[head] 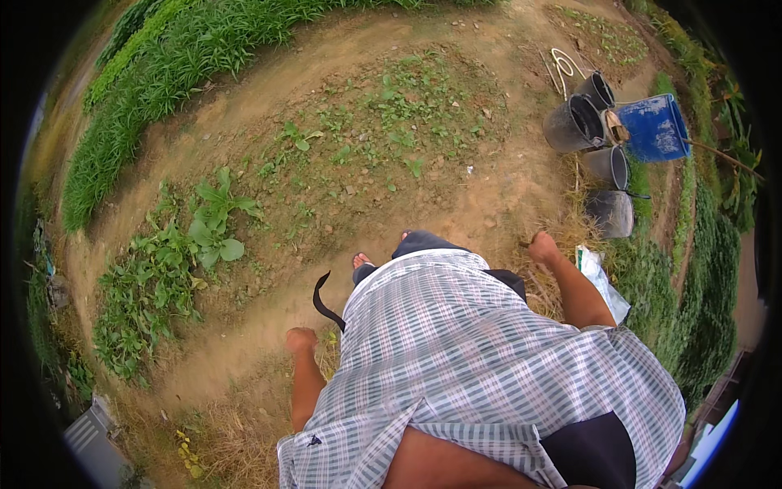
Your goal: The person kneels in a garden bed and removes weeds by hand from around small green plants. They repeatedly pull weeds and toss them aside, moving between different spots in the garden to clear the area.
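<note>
My right hand [541, 247] hangs out to the right over dry straw, its fingers curled around a small dark object that I cannot make out. My left hand [302, 340] hangs at the left over bare soil; its fingers look curled, and whether it holds anything cannot be told. Beside it, a black curved strap [322, 302] sticks out from the checked shirt [452, 342]. In front of my feet lies a soil bed [342, 189] with scattered small green seedlings.
Black plastic buckets [565, 128] and a blue container [650, 129] stand at the right, near a pale hose [563, 61]. A white sack [602, 284] lies beyond my right hand. Leafy plants [214, 226] grow at the left, tall green plants [159, 79] behind.
</note>
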Motion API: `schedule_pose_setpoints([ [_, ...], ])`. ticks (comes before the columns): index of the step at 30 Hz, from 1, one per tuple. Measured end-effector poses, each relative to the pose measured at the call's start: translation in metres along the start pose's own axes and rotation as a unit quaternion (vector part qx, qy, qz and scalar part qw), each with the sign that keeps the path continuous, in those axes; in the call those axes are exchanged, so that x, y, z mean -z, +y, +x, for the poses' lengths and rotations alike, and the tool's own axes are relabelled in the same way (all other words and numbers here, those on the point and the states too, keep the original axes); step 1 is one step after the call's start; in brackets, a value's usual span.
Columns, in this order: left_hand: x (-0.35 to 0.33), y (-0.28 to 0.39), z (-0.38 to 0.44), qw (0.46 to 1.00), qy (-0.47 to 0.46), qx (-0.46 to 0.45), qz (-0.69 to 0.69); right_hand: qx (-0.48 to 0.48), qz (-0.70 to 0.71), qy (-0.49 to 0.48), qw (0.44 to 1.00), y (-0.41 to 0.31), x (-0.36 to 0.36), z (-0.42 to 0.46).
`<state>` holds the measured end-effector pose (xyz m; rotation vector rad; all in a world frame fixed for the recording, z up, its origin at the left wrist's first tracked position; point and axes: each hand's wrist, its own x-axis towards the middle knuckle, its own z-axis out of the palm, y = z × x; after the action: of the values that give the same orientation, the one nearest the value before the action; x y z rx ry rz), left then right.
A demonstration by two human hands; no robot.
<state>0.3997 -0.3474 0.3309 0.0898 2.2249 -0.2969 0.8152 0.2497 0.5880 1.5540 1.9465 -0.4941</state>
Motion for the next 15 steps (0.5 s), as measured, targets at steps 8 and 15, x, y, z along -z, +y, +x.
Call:
schedule_pose_setpoints([
  [8, 0.011, 0.011, -0.024, 0.984, 0.061, -0.118, 0.115, 0.021, -0.039, -0.004, 0.999, 0.023, -0.017, 0.020],
  [15, 0.021, 0.043, -0.044, 0.988, 0.107, -0.097, -0.053, 0.019, 0.011, 0.064, 0.998, 0.019, 0.000, -0.006],
])
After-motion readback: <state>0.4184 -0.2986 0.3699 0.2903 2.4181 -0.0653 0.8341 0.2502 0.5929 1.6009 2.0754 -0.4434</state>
